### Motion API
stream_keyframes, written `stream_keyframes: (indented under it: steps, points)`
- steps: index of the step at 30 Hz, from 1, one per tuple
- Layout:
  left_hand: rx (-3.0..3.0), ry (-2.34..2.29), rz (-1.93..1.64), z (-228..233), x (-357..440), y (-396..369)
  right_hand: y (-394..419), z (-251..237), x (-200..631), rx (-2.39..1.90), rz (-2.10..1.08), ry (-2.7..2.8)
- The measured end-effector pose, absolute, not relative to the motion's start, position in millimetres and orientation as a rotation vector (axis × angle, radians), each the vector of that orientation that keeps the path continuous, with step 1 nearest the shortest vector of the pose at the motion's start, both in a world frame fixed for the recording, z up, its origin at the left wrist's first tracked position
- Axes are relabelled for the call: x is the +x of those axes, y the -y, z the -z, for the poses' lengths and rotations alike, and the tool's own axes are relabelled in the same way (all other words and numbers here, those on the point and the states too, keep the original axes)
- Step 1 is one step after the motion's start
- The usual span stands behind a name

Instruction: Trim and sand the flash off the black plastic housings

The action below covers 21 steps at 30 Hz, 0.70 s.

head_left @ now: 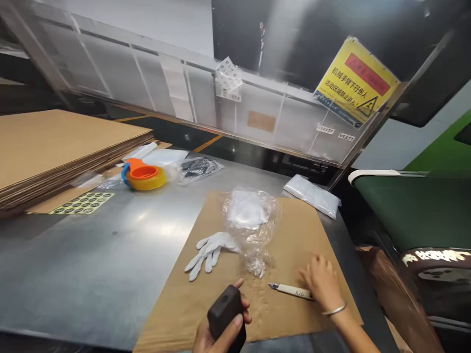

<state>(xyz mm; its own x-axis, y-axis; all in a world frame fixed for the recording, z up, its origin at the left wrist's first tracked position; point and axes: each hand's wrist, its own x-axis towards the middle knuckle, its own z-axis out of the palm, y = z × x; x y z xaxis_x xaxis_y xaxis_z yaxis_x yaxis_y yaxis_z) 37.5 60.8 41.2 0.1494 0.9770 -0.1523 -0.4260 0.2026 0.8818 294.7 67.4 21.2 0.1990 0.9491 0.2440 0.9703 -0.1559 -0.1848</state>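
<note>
- Black block (225, 310) (a dark, matte, roughly rectangular object) sits low in the view, over the near edge of the brown cardboard sheet (294, 230), clamped in the left hand (221, 331) with thumb and fingers wrapped around it.
- The right hand (322, 280) rests on the cardboard sheet, fingers curled down onto the rear end of a white utility knife (290, 290); whether it grips the handle or only presses on it I cannot tell. A thin bracelet (334, 310) circles that wrist.
- The knife lies flat, its tip pointing left toward the block, the two well apart.
- Just beyond the knife lies a crumpled clear plastic bag (252, 225) with something white inside.
- A white glove (209, 251) lies beside the bag, to the left.
- Farther off on the metal table (110, 255): a yellow tape roll (146, 177), a stack of cardboard (55, 147).
</note>
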Motion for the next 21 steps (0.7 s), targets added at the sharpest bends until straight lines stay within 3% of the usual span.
stream_keyframes:
  steps: [4, 8, 12, 14, 21]
  points:
    - [1.209, -0.738, -1.094, -34.0, 13.2, -53.6, -79.4, -21.7, 343.3, -2.263, -0.05, 1.776]
    - [1.619, -0.688, -1.038, -27.5, 5.3, -51.6, -60.3, -53.0, 300.6, -2.071, -0.128, 1.813]
    - [1.696, -0.656, -0.96, -30.8, 6.8, -50.8, -33.8, -101.5, 202.4, -1.123, -0.25, 2.163]
    - [1.646, -0.64, -0.901, -36.1, 5.2, -49.2, -29.0, -113.7, 168.3, -0.868, -0.188, 2.295]
    - [1.46, -0.722, -0.779, -50.6, -10.9, -39.4, -20.9, -92.1, 158.0, -0.983, -0.29, 2.235]
